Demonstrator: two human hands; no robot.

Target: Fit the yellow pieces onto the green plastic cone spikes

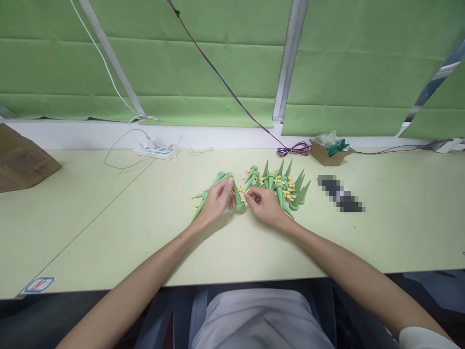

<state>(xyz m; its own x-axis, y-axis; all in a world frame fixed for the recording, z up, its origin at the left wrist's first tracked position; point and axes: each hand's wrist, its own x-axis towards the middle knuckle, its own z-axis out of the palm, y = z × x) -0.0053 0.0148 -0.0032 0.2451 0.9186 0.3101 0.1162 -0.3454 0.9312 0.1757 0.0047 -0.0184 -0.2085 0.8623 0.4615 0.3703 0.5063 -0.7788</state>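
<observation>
A single head-worn view looks from above the near side of the table (pixel 119 242), forward and down across it, close enough to catch the wearer's shirt (pixel 261 320) before it, wide enough to reach green blinds (pixel 356 72) beyond it.

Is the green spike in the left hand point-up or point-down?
The green spike is point-up, tilted: its wide cap is lowest.

No legible text, the sticker (pixel 39 285) included
</observation>
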